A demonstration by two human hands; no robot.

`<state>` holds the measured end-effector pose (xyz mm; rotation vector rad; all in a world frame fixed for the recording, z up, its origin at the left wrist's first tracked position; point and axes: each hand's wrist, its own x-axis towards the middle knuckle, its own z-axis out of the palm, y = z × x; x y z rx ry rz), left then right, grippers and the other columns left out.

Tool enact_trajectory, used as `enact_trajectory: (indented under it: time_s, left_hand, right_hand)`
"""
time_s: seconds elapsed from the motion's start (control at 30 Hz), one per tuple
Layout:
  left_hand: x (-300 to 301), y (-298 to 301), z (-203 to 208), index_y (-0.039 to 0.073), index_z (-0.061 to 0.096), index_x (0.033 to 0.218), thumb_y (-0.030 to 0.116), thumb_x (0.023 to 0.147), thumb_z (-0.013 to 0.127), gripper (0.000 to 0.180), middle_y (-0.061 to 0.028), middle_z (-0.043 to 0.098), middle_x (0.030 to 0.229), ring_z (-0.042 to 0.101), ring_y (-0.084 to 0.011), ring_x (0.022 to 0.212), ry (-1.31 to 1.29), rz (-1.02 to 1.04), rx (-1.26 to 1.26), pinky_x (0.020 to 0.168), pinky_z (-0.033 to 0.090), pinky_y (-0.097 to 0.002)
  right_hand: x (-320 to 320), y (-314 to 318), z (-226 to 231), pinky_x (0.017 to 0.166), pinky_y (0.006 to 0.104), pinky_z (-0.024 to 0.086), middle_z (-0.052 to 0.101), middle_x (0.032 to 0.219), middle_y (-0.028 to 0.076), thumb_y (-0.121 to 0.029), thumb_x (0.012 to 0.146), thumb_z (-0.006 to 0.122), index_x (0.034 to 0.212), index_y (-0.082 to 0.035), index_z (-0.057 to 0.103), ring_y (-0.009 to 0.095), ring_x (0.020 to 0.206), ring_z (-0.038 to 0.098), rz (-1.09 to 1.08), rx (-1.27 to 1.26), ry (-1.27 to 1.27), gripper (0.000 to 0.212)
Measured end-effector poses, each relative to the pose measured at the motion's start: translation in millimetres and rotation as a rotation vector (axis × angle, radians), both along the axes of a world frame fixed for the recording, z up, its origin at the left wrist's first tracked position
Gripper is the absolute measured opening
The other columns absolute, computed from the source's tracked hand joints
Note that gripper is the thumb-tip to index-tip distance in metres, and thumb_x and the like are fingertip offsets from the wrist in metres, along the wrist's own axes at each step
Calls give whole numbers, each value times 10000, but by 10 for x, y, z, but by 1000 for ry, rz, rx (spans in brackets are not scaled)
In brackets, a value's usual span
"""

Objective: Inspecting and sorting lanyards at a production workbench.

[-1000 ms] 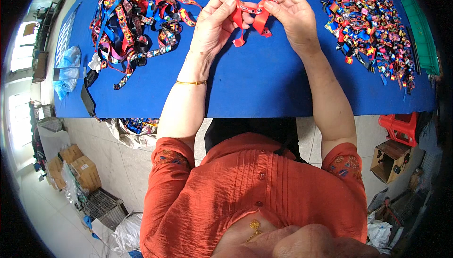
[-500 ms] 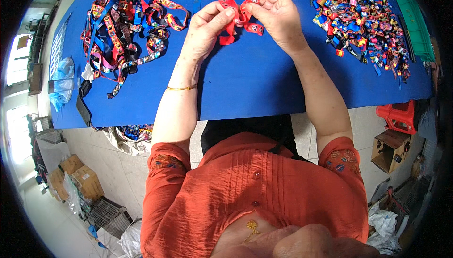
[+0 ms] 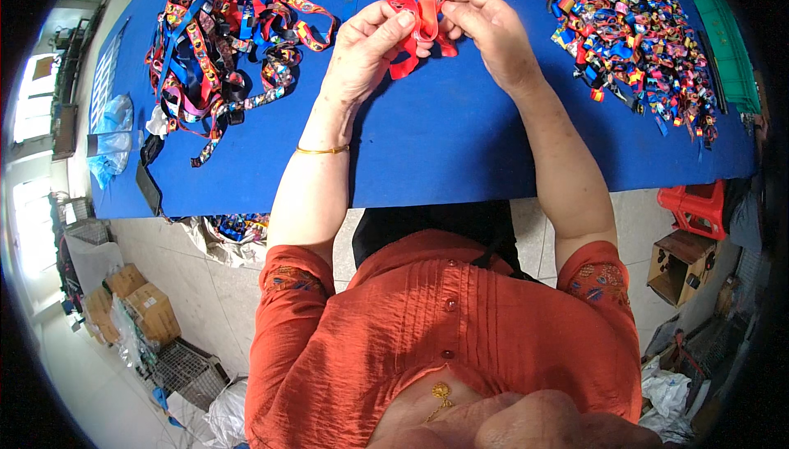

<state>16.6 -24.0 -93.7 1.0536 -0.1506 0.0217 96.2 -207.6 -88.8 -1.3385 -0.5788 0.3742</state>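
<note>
A red printed ribbon [image 3: 428,15], shaped into a bow with two loops and two hanging tails, is held above the blue table [image 3: 444,145]. My left hand [image 3: 370,45] is closed on its left loop and middle, thumb pressed on top. Between the thumb and fingers of my right hand [image 3: 489,32], the right loop is pinched. Part of the bow's middle is hidden by my fingers. To the left lies a tangled heap of printed straps [image 3: 193,59] in red, blue, yellow and black. A wide pile of small colourful ribbon pieces [image 3: 633,46] spreads at the right.
A green plastic basket [image 3: 723,42] stands at the table's right edge. Blue plastic bags [image 3: 113,141] lie at the left edge. Below the table are a sack of straps [image 3: 234,231], cardboard boxes [image 3: 148,309], a red stool [image 3: 694,207] and an open wooden box [image 3: 680,267].
My right hand has moved slightly lower and its raised fingers have curled in. The bow's right loop now stands taller and wider. My left hand keeps its grip.
</note>
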Motion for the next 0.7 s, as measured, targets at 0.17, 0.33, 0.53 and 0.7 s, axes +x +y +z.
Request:
enact_trajectory:
  time_s: [0.17, 0.33, 0.53, 0.7]
  left_hand:
    - [-5, -33, 52, 27, 632, 954, 169, 980, 600, 148, -88, 695, 860, 668, -148, 728, 70, 23, 51, 712, 570, -289]
    - [1, -26, 12, 21, 632, 961, 174, 980, 601, 156, -84, 697, 849, 672, -149, 718, 59, 11, 69, 699, 572, -283]
    - [5, -12, 21, 28, 652, 1003, 165, 976, 603, 148, -85, 699, 923, 678, -165, 725, 84, -9, 37, 696, 586, -328]
    - [7, 10, 7, 27, 648, 1011, 170, 977, 603, 154, -90, 700, 910, 685, -168, 730, 77, -7, 63, 684, 592, -327]
  right_hand:
    - [-60, 6, 59, 733, 218, 463, 652, 927, 19, -132, 952, 559, 1099, -4, 636, 68, 796, 562, 59, -30, -11, 210]
    - [-78, 14, 87, 709, 222, 468, 651, 919, 15, -124, 950, 546, 1105, -7, 636, 66, 778, 574, 56, -7, -2, 215]
    - [112, -57, -77, 766, 224, 439, 651, 941, 13, -201, 973, 516, 1113, 4, 631, 63, 825, 552, 106, 35, 49, 273]
    - [-15, 2, 98, 739, 221, 435, 651, 919, 14, -232, 966, 552, 1106, -8, 646, 71, 810, 562, 71, 21, 29, 281]
